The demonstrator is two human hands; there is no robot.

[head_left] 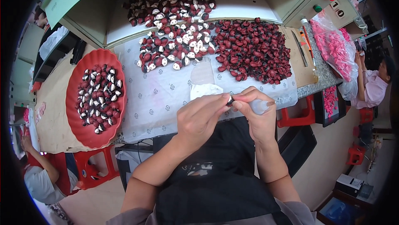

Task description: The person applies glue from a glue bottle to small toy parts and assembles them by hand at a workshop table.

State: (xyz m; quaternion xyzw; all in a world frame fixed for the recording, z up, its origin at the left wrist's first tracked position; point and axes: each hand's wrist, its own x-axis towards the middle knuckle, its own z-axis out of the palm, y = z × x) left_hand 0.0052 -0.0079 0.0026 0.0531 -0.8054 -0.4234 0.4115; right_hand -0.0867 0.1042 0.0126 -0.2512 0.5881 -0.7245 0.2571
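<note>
Above the front edge of the table, my left hand (195, 119) pinches a small dark, rounded piece (229, 100) with a pale patch. My right hand (258, 119) meets it there, thumb and forefinger touching or nearly touching the piece. Tucked in that same right hand is a small translucent squeeze bottle (260, 107) with a brownish tip. A white cloth or tissue (204, 90) lies just beyond my left fingers. Farther back are a heap of dark red and black pieces (251, 50) and, left of it, a heap of similar pieces with white faces (176, 44).
A red scalloped tray (71, 100) of pieces stands at the left. White printed paper (143, 100) covers the table. Tweezers (300, 48) and a pen-like tool (308, 44) lie at the right, near a bag of pink pieces (332, 46). Other people sit at both sides.
</note>
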